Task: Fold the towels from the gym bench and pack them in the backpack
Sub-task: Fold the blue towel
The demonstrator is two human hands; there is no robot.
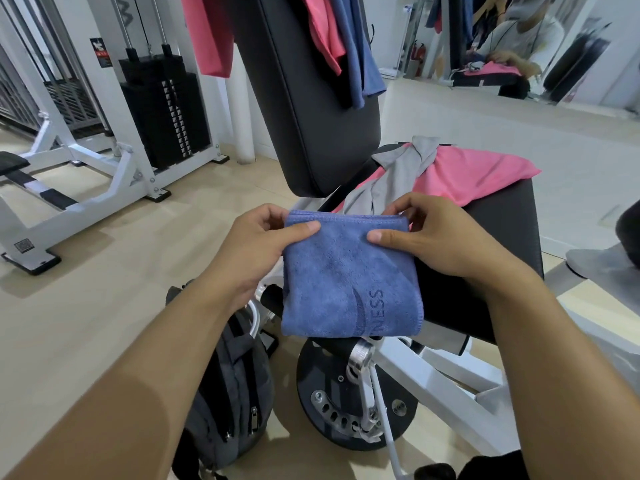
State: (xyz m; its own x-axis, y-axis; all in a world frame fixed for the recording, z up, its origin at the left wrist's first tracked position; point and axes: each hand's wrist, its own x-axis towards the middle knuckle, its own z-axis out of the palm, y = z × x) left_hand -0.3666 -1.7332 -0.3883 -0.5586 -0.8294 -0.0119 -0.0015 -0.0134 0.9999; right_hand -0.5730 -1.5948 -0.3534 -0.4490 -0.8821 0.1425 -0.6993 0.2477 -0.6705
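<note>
Pale wood flooring (104,271) runs under everything I see, with a white cable machine (114,161) and its black weight stack (162,109) standing off to my left. Straight ahead the gym bench (498,244) fills the middle of the view: its black backrest (311,98) is raised steeply, and its seat sits to the right of my hands. A mirror (519,46) along the far wall reflects the bench.

Over the top of the backrest hang a pink towel (207,36) and a darker blue towel (360,57). On the seat lies another pink towel (478,174), with a crumpled grey towel (398,171) draped across its near edge, just beyond my fingers.

Below and left of the bench, on the floor, stands the dark grey backpack (235,393); its top is partly hidden behind my left forearm, so I cannot tell if it is unzipped. The bench's round pivot disc (346,403) and white frame sit just beside it.

I hold a folded blue towel (346,278) in the air in front of the seat. My left hand (256,251) pinches its upper left corner, thumb on the front. My right hand (436,237) pinches the upper right corner the same way.
</note>
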